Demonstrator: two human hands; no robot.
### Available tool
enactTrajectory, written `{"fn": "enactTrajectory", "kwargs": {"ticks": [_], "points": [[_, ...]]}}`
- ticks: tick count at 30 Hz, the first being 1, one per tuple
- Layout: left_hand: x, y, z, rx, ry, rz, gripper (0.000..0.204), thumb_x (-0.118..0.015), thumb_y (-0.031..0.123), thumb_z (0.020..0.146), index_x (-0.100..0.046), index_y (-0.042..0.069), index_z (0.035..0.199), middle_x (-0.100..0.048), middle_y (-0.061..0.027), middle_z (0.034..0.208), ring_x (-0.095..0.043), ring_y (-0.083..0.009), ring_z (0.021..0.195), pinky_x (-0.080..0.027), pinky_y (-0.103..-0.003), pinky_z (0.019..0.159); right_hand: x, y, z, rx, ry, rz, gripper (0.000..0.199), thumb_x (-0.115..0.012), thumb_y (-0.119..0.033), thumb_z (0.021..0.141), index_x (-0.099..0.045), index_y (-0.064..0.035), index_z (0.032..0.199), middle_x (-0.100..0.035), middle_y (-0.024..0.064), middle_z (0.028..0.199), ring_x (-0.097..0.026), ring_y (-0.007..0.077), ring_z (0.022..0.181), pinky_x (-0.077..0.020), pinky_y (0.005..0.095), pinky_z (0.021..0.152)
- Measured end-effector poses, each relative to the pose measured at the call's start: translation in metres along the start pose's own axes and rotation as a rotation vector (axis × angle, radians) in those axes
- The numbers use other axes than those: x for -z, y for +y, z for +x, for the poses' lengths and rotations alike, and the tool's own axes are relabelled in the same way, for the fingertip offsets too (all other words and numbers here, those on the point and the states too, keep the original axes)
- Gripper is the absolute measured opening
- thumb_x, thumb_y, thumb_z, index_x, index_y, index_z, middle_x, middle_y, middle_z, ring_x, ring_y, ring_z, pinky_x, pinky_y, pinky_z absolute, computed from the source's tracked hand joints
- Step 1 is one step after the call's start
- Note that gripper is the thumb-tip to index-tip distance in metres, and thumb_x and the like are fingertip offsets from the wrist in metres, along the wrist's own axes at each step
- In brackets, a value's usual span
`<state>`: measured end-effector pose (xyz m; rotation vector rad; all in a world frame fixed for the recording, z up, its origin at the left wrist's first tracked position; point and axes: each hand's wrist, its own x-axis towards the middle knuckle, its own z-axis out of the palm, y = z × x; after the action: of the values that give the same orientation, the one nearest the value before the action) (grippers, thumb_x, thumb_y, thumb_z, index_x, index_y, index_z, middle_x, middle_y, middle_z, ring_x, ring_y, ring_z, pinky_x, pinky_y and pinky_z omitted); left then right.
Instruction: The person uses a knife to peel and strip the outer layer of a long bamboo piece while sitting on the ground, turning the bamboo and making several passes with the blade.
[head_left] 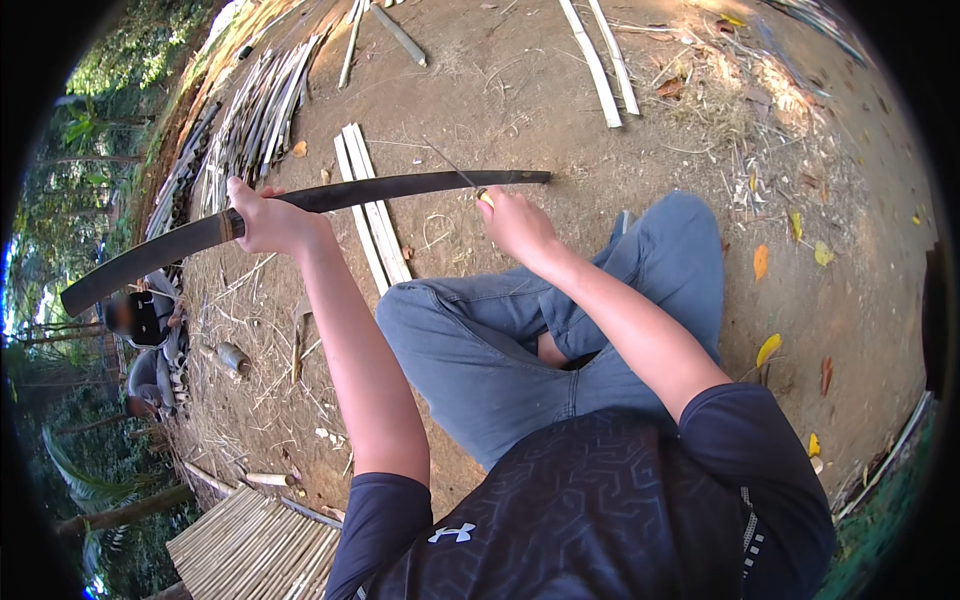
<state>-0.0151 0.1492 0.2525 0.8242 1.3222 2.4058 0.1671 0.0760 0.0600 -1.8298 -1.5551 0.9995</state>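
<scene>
You hold a long dark bamboo strip level above your knees. Your left hand is wrapped tight around it near its middle to steady it; your right hand is closed on a thin blade's yellowish handle against the strip. Beyond the strip, pale split slats lie on the dirt ground.

Bare dirt ground carries a pile of split bamboo strips at upper left, three pale slats lying side by side near the middle, two more slats farther off, scattered dry leaves and a bamboo mat
</scene>
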Motion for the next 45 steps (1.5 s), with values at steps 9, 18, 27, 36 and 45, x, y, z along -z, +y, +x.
{"fn": "enactTrajectory", "kwargs": {"ticks": [9, 18, 27, 36, 45], "points": [[-0.002, -0.005, 0.0, 0.064, 0.054, 0.069, 0.028, -0.069, 0.024, 0.089, -0.053, 0.003, 0.097, -0.052, -0.0034, 0.074, -0.052, -0.0129, 0.063, -0.041, -0.03, 0.054, -0.007, 0.071, 0.038, -0.07, 0.019, -0.109, 0.033, -0.051, -0.03, 0.099, -0.064, 0.0001, 0.104, -0.068, 0.0262, 0.1, -0.067, 0.0426, 0.096, -0.0525, 0.0524, 0.082], [-0.013, 0.0, -0.016, -0.004, -0.012, 0.115, 0.039, -0.068, 0.036, 0.088, -0.046, 0.01, 0.069, -0.045, -0.0019, 0.066, -0.046, -0.0159, 0.062, -0.042, -0.034, 0.062, -0.017, 0.126, 0.046, -0.166, 0.032, -0.015, 0.033, -0.051, -0.029, 0.099, -0.063, 0.0015, 0.104, -0.069, 0.0265, 0.092, -0.068, 0.0437, 0.087, -0.054, 0.053, 0.075], [0.003, -0.017, 0.007, 0.05, -0.055, 0.204, 0.048, -0.058, 0.056, 0.094, -0.054, 0.009, 0.083, -0.046, 0.001, 0.074, -0.047, -0.0141, 0.069, -0.044, -0.03, 0.069, -0.026, 0.102, 0.052, -0.001, 0.122, -0.047, 0.031, -0.05, -0.031, 0.099, -0.06, -0.0032, 0.106, -0.07, 0.023, 0.083, -0.069, 0.0416, 0.08, -0.0552, 0.0507, 0.07], [0.032, -0.048, 0.052, 0.157, -0.228, 0.011, 0.054, -0.053, 0.06, 0.092, -0.051, 0.006, 0.086, -0.047, -0.003, 0.076, -0.051, -0.0168, 0.072, -0.053, -0.034, 0.079, -0.025, 0.106, 0.057, -0.139, 0.031, 0.002, 0.036, -0.048, -0.033, 0.099, -0.064, -0.001, 0.104, -0.07, 0.0206, 0.093, -0.068, 0.0391, 0.091, -0.0526, 0.0499, 0.08], [0.03, -0.06, 0.051, 0.222, -0.435, -0.076, 0.045, -0.029, 0.05, 0.105, -0.043, 0.01, 0.12, -0.058, -0.0147, 0.105, -0.061, -0.0298, 0.101, -0.05, -0.046, 0.09, -0.042, 0.132, 0.067, -0.302, -0.01, 0.114, 0.045, -0.046, -0.037, 0.099, -0.066, 0.0031, 0.103, -0.068, 0.0246, 0.103, -0.065, 0.0405, 0.1, -0.0492, 0.0499, 0.087]]}}
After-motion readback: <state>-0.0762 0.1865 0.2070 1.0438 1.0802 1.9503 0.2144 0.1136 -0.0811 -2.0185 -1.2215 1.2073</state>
